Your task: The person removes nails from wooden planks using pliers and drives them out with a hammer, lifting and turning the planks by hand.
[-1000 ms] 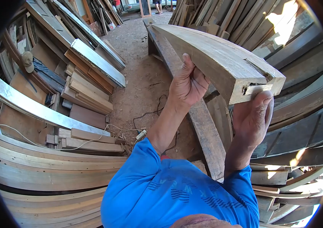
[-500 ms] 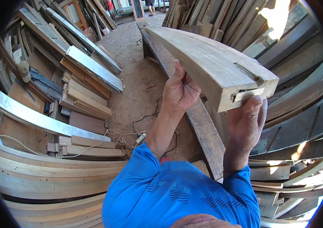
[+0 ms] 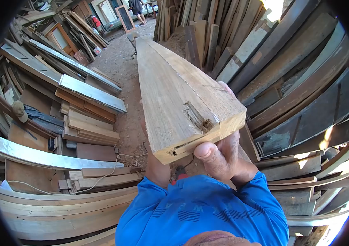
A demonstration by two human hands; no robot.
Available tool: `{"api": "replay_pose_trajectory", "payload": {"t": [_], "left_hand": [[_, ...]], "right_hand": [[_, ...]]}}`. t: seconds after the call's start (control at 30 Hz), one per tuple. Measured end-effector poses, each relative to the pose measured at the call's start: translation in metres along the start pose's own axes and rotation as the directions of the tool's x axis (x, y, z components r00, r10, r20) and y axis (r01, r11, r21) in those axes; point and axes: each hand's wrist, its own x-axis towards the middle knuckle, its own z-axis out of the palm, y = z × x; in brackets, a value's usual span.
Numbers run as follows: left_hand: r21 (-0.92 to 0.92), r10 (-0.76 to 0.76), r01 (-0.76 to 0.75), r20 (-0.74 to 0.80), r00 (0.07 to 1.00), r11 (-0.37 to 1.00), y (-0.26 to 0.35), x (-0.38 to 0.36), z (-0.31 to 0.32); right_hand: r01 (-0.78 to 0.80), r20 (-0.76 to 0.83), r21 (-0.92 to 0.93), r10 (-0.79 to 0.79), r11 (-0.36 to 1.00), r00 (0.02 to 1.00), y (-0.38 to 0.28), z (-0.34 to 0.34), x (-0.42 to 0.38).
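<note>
A long, thick wooden beam (image 3: 178, 98) stretches away from me, its near end raised in front of my chest. A seam runs along its top face. Near the close end is a dark, rough hollow, and a narrow slot with a dark hole marks the end face. My right hand (image 3: 221, 158) grips that end from below on the right, the thumb against the end face. Mostly hidden behind the beam's left side is my left hand (image 3: 143, 123), which supports it from there.
Stacked boards (image 3: 90, 125) and a pale metallic-looking strip (image 3: 39, 153) lie on the left, with a cable (image 3: 100, 182) running past them. Planks (image 3: 223, 41) lean at the back right. Dark panels (image 3: 306, 119) line the right side. A person (image 3: 136, 8) stands far off.
The beam's near end has swung left and rolled, so more of its top face shows. My left hand has gone mostly out of sight behind it. The right hand still holds the end.
</note>
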Motion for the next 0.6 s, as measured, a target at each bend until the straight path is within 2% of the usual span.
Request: {"api": "replay_pose_trajectory", "payload": {"t": [0.17,0.27,0.3,0.4,0.43,0.5,0.57,0.6], "left_hand": [[0.044,-0.063,0.062,0.026,0.998,0.997,-0.006,-0.015,0.001],[0.071,-0.105,0.107,-0.027,0.994,0.992,-0.008,-0.001,0.032],[0.095,-0.134,0.145,-0.118,0.984,0.985,-0.01,0.005,0.046],[0.147,-0.132,0.189,-0.332,0.934,0.971,-0.027,0.01,0.027],[0.189,-0.17,0.263,-0.401,0.9,0.946,-0.035,0.006,0.021],[0.265,-0.217,0.402,-0.529,0.82,0.876,-0.056,-0.003,0.008],[0.2,-0.231,0.453,-0.645,0.728,0.869,-0.084,-0.017,-0.013],[0.102,-0.276,0.45,-0.663,0.696,0.887,-0.099,-0.028,-0.043]], "right_hand": [[-0.06,-0.002,0.045,0.06,0.997,0.998,0.004,-0.017,-0.017],[-0.093,-0.117,0.039,0.097,0.995,0.988,0.012,-0.033,-0.049],[-0.087,-0.054,-0.076,0.083,0.993,0.995,0.017,-0.052,-0.061],[-0.311,-0.103,-0.067,0.304,0.948,0.947,0.009,-0.072,-0.1],[-0.34,-0.115,-0.077,0.33,0.937,0.937,0.011,-0.085,-0.116],[-0.498,-0.183,0.082,0.504,0.864,0.844,0.002,-0.102,-0.144],[-0.571,-0.243,0.368,0.669,0.734,0.702,0.017,-0.134,-0.204],[-0.562,-0.268,0.506,0.739,0.654,0.618,0.025,-0.151,-0.234]]}}
